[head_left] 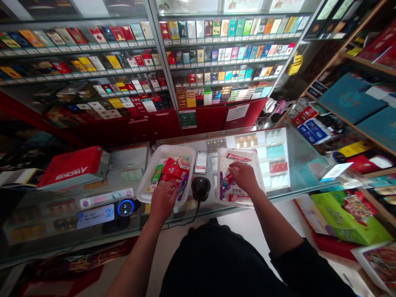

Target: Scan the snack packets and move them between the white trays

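Observation:
On the glass counter are two white plastic trays with snack packets in them. My left hand point(163, 200) reaches over the near side of the left tray point(143, 187), its fingers extended and touching a red snack packet point(173, 166). Beside that packet are a green packet point(157, 174) and a purple-wrapped bar point(182, 189). Over the right tray point(258, 158), my right hand point(243, 175) has its fingers curled together in a pinch. What they pinch, if anything, I cannot make out. A red stick-shaped packet point(239, 157) lies behind this hand, and purple and white packets lie below it.
Between the trays stands a black round-headed device point(201, 189) with a cable. A small boxed item point(201, 163) lies behind it. To the left are a red shoebox point(76, 167) and a payment device with a lit blue ring point(125, 207). Cigarette shelves point(162, 62) line the back.

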`<state>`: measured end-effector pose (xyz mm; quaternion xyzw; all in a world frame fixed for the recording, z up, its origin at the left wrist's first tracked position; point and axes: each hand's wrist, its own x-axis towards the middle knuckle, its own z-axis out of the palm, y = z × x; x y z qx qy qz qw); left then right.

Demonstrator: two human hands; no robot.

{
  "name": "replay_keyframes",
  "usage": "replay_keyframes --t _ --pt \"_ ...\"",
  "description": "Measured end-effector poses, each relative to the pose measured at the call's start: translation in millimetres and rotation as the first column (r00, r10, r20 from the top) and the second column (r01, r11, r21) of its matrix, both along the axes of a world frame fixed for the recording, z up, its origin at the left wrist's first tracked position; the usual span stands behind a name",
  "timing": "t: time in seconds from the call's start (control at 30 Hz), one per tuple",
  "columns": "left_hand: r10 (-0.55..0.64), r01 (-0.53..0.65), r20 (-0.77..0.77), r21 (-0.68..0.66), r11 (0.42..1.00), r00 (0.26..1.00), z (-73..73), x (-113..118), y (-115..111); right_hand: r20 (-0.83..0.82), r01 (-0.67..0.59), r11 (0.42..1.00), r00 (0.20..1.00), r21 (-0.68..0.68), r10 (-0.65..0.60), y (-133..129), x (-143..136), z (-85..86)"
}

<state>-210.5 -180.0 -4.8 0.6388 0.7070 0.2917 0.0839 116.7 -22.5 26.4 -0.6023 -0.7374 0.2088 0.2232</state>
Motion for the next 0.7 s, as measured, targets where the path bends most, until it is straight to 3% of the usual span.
replay_keyframes --t 0.17,0.33,0.53,0.7 --pt "0.044 -0.044 0.006 0.002 0.999 0.999 11.0 25.8 18.0 0.044 0.044 0.999 0.998 -0.023 -0.043 23.5 38.2 -12.5" --pt "0.031 -0.032 0.021 0.011 0.999 0.999 24.6 51.9 41.4 0.075 0.073 0.997 0.995 -0.035 -0.07 29.0 60.0 -26.8" --pt "-0.17 0.171 -0.026 0.049 0.984 0.985 45.2 92.1 87.4 0.087 0.119 0.993 0.989 0.002 -0.118 31.4 75.4 -47.1" --pt "-0.339 0.343 -0.141 0.005 0.939 0.93 54.4 134.1 139.3 0.185 0.167 0.975 0.964 0.144 -0.192 49.5 91.9 -61.0"
